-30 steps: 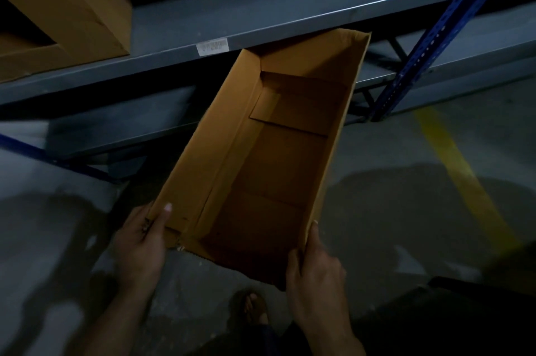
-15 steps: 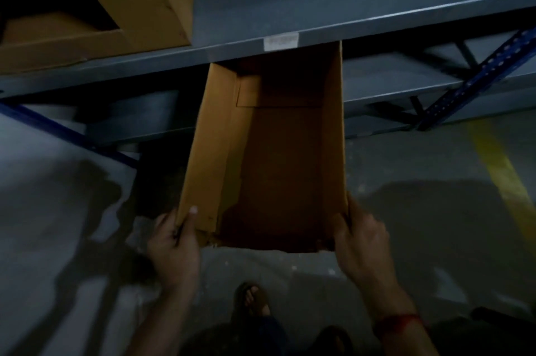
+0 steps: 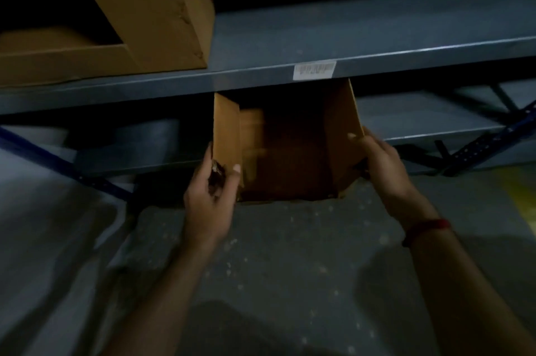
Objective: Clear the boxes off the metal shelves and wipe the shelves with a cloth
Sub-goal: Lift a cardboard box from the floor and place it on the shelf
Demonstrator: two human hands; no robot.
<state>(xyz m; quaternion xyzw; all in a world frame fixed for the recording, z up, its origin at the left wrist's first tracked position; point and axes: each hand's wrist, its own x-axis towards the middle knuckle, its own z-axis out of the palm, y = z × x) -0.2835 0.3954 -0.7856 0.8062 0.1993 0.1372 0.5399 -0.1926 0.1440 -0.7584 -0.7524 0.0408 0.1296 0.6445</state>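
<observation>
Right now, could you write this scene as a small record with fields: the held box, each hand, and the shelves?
held box: open cardboard box, looks empty, far end under the front edge of the upper shelf
left hand: grips the box's near left corner
right hand: grips the box's right wall
upper shelf: grey metal, white label on its edge, second cardboard box standing on it
lower shelf: grey metal; whether the held box rests on it cannot be told

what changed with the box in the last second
The open box turned from slanted to square with the shelves and slid further under the upper shelf. Left hand and right hand kept their grip on its near end. The other box stayed on that shelf.
</observation>
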